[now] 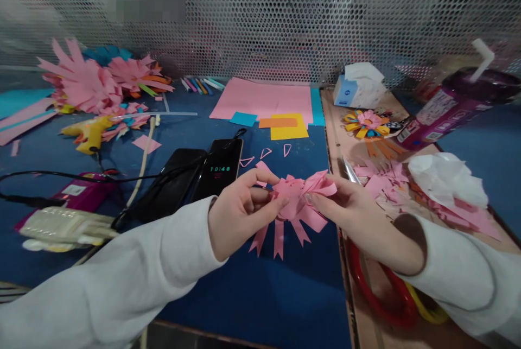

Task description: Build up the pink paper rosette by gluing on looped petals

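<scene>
Between both hands, above the blue table, is a pink paper flower [291, 205] with notched strips hanging from its lower side. My left hand [248, 205] pinches its left edge with thumb and fingers. On the opposite side, my right hand [345, 202] grips a folded petal, its thumb pressed on the paper. Some fingertips are hidden behind the flower. Just beyond it lie several small folded pink paper triangles [266, 152]. Scissors with a red handle [380, 297] rest beneath my right forearm, their blade tip [350, 169] showing beside the hand.
Two black phones [217, 170] and a yellow glue gun [90, 133] lie left, near a power strip [67, 227] with cables. Pink sheets [260, 99] are at the back. A tissue box [358, 88], paper scraps [385, 181] and a purple cup [451, 105] with a straw stand right.
</scene>
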